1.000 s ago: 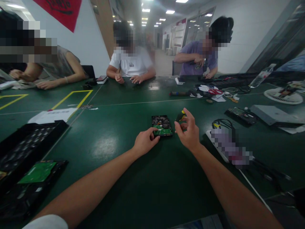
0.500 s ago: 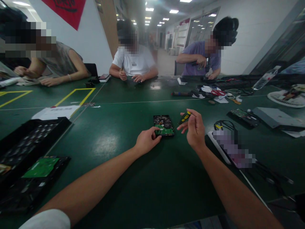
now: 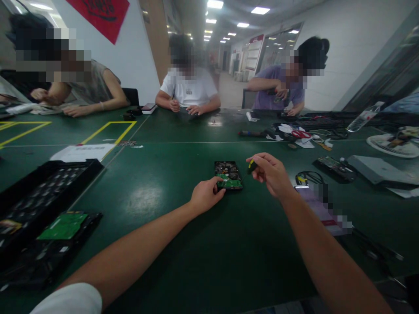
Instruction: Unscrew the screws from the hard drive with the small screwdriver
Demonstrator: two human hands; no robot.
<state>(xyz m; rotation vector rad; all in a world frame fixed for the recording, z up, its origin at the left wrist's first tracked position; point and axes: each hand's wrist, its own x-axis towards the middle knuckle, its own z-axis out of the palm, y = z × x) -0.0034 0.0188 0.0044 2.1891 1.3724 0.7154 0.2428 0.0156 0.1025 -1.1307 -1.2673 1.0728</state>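
Closest in: well left of and nearer than the black rectangular hard drive with a green circuit board (image 3: 228, 175), a larger black flat device with a green board (image 3: 54, 244); off to the drive's near right, thin black cables (image 3: 371, 245). Left of the drive, a long black plastic tray (image 3: 81, 184). Right of the drive, a purple-screened phone (image 3: 319, 207), partly covered by the right forearm (image 3: 314, 248).

Drive lies on the glossy dark green table (image 3: 196, 261), between both hands. Left hand (image 3: 207, 195) at the drive's near left corner: fingers partly curled, fingertips on the board, thumb at the near edge, gripping it. Right hand (image 3: 270, 172) just right of the drive, fingers closed in a pinch around a black-and-yellow-handled screwdriver (image 3: 252, 166), shaft angled down toward the drive; cannot tell if the tip touches.

Further right of the drive: a looped black cable with a yellow bit (image 3: 309, 182), another black drive-like unit (image 3: 334, 169), a flat grey metal box (image 3: 381, 170). Beyond-left of the drive, a white paper sheet (image 3: 75, 153). Beyond-right, white paper scraps (image 3: 305, 143) with a red item (image 3: 300, 134), a round white grille (image 3: 379, 146), a clear plastic bottle (image 3: 365, 117). Farthest: a person in a grey sleeveless top (image 3: 93, 83), a person in a white T-shirt (image 3: 190, 90), a person in a purple T-shirt (image 3: 263, 99), across from the drive
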